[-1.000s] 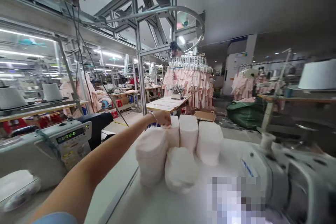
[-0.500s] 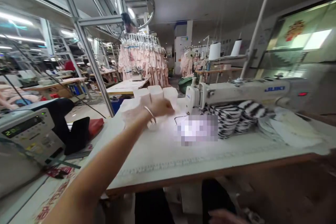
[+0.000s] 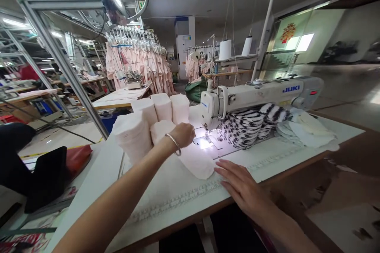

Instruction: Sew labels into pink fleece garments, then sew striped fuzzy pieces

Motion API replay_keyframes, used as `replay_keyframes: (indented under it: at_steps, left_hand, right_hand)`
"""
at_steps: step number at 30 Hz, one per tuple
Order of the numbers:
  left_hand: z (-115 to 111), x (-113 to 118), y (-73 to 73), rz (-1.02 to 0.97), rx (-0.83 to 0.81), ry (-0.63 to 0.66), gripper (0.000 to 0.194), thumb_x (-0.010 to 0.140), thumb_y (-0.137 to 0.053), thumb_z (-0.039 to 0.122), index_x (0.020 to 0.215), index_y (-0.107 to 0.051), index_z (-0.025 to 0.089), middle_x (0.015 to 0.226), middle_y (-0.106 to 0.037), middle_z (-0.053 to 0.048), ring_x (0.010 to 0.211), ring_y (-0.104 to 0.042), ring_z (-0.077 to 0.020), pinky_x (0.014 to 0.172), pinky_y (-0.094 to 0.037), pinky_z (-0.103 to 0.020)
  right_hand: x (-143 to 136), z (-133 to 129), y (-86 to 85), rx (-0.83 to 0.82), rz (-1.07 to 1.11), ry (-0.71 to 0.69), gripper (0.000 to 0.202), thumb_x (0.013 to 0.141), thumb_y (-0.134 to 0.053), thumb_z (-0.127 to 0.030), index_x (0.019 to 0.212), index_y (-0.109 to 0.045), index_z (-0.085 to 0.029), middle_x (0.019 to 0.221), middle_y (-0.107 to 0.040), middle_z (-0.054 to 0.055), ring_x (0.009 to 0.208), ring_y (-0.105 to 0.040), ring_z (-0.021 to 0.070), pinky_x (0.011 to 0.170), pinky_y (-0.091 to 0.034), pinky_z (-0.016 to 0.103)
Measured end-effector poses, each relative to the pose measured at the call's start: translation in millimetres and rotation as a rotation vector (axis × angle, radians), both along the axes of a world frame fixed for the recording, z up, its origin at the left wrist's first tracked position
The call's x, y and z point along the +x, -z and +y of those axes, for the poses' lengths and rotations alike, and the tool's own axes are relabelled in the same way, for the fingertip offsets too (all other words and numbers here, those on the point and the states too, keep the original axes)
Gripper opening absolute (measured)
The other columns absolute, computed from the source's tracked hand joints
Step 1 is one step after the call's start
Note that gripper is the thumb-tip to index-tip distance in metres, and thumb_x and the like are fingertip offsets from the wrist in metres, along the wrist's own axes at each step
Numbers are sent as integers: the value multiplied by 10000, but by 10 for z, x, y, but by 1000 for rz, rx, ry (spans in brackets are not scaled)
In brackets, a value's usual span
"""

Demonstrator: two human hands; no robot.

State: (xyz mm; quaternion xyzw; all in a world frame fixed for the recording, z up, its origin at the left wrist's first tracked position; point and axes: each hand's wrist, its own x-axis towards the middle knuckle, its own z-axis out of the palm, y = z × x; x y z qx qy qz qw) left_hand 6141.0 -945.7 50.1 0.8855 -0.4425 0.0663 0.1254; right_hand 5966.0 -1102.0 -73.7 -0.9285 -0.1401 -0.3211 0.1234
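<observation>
fabric piece (image 3: 197, 163): pale pink | striped cloth (image 3: 249, 124): black-white zebra | sewing machine (image 3: 255, 97): white

A: What can't you make out on the left hand (image 3: 183, 134)?
B: Its fingers curl away from the camera, so the grasp on the pale fabric piece (image 3: 197, 163) stays hidden.

A: And at five o'clock?
B: The right hand (image 3: 239, 184) lies flat; its forearm is cut off by the lower edge.

A: The sewing machine (image 3: 255, 97)?
B: Glare swallows the needle; striped cloth (image 3: 252, 122) hides the area beneath its arm.
</observation>
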Motion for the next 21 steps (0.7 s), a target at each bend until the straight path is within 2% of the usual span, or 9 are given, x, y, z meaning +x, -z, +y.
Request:
replay_keyframes:
  at_steps: [4,8,12,16,21]
  left_hand:
    - [-4,-154,346,-26,59,-33,222,891,-428,115,840,-641,79,824,-654,-127,776,-627,-207,746,-501,-360]
    - [136,-438,600,-37,76,-49,121,857,-525,141,934,-614,112,1004,-639,-126,941,-612,-230,830,-520,-366]
    - [169,-676,833,-31,50,40,194,816,-572,158,1009,-562,132,1071,-601,-127,957,-598,-240,835,-543,-405]
    - [105,-723,919,-89,-76,165,263,806,-540,114,1068,-525,134,1108,-574,-141,970,-595,-235,839,-552,-384]
    - [-31,-580,874,-95,-100,250,310,846,-482,127,1156,-474,132,1198,-530,-154,1074,-556,-247,893,-537,-386]
  right_hand:
    - [264,12,32,-177,38,-43,381,985,-344,-276,1327,-439,-138,1377,-446,92,1301,-361,218,1027,-405,452]
    - [355,-38,90,-274,-68,-64,399,974,-369,-323,1308,-455,-122,1331,-500,72,1233,-453,218,930,-476,407]
    - [365,-124,191,-353,-250,-64,406,970,-356,-370,1216,-537,-102,1260,-562,83,1134,-538,228,869,-462,381]
    - [276,-174,175,-348,-282,-9,395,978,-326,-362,1141,-579,-106,1184,-613,86,1081,-567,227,906,-394,384]
    - [210,-244,65,-316,-223,26,383,983,-323,-335,1132,-584,-97,1158,-623,112,1083,-557,251,954,-329,407]
